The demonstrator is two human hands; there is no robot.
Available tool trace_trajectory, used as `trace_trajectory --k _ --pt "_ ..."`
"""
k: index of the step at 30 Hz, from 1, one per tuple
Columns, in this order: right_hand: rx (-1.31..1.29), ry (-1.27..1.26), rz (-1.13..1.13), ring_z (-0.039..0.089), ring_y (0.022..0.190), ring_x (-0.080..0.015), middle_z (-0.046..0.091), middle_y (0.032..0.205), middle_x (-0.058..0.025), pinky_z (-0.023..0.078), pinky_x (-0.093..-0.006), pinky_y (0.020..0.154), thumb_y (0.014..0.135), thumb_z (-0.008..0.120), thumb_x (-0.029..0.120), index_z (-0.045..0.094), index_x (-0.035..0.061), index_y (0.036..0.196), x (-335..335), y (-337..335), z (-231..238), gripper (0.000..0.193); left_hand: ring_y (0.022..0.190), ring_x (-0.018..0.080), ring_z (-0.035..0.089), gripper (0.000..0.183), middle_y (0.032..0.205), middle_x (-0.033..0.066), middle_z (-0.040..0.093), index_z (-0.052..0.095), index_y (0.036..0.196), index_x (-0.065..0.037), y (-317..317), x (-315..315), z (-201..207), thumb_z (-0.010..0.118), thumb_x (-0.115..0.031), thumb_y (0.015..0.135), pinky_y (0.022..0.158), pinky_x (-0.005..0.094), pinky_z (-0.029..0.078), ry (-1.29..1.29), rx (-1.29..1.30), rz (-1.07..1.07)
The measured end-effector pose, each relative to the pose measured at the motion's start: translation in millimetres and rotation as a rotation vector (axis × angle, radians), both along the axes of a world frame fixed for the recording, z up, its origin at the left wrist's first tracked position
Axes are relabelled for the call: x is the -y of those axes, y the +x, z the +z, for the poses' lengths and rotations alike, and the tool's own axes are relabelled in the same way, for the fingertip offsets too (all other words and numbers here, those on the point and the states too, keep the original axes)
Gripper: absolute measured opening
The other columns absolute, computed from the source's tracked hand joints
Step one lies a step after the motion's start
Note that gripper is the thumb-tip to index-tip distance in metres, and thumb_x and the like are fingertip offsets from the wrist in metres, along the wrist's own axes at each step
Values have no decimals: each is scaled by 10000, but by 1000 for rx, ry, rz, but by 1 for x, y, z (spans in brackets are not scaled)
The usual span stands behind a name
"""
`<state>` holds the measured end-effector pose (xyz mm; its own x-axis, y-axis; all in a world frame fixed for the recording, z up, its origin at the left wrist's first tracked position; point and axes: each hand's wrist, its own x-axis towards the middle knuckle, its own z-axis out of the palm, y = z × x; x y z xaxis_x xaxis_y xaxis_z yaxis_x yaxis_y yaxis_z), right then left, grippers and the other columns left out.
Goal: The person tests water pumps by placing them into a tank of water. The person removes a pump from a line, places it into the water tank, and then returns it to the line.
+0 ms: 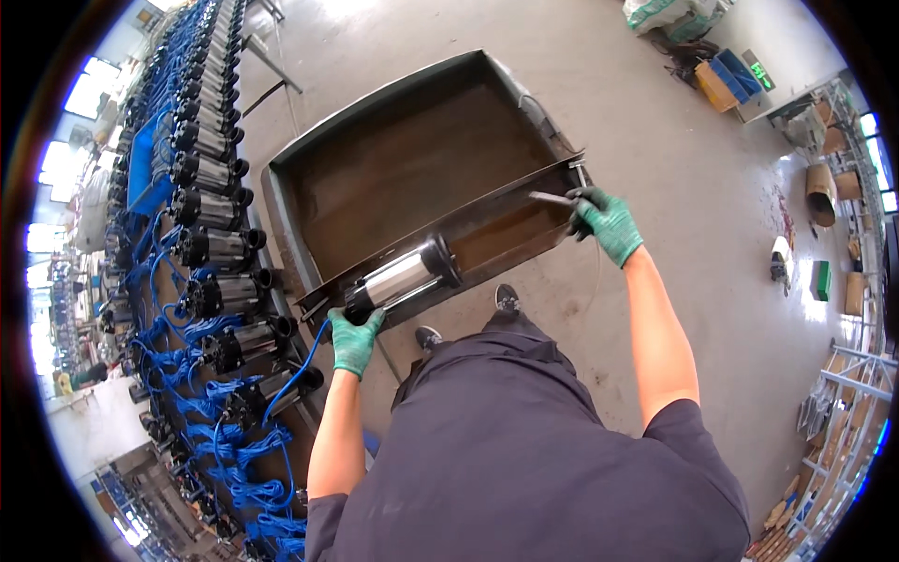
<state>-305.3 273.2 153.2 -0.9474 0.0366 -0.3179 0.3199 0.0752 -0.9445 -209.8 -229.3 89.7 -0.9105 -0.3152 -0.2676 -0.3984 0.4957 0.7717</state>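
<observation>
A silver submersible pump [398,276] with black ends lies on its side in a narrow metal trough [506,248] in front of me. My left hand [353,345], in a green glove, grips its black left end, with the fingertips partly hidden. From beside that end a blue cable [298,379] runs down to the left. My right hand [604,223], also gloved, is closed around a grey bar-shaped tool [551,199] over the trough's right end. The tool's exact kind is unclear. A thin line hangs below that hand.
Beyond the trough stands a large metal tank [412,159] with a brown inside. Along my left runs a long row of similar pumps [211,208] with coiled blue cables [248,459] and a blue crate [150,164]. Shelving [847,393] stands far right.
</observation>
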Motion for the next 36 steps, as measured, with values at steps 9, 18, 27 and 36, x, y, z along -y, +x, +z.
trace_trajectory --k 9,18,27,36 --pt "125 37 302 652 724 -128 690 906 -44 565 -304 629 1086 582 169 677 48 1236 114 15 -52 216 889 172 588 580 1043 74 659 474 1157 -30 3 6 -10 932 -160 827 822 328 535 79 -6 14" --pt "108 -69 328 642 727 -125 677 850 -46 562 -312 665 1077 588 139 669 23 1207 140 6 -66 192 974 187 613 616 1130 94 678 487 1255 -1 4 0 3 915 -189 854 878 324 529 67 42 14" --pt "-82 627 485 687 1065 -451 722 1117 -268 536 -513 916 1086 510 324 673 17 1150 149 -7 -66 353 929 157 604 573 1094 67 649 442 1221 -37 3 -3 5 887 -52 860 802 284 545 109 20 21" --pt "376 2 332 748 873 -248 721 944 -140 592 -374 723 1087 580 370 626 14 1180 139 -12 -82 372 952 177 588 644 1082 85 648 433 1213 -34 2 1 0 935 -162 831 875 330 526 80 61 14"
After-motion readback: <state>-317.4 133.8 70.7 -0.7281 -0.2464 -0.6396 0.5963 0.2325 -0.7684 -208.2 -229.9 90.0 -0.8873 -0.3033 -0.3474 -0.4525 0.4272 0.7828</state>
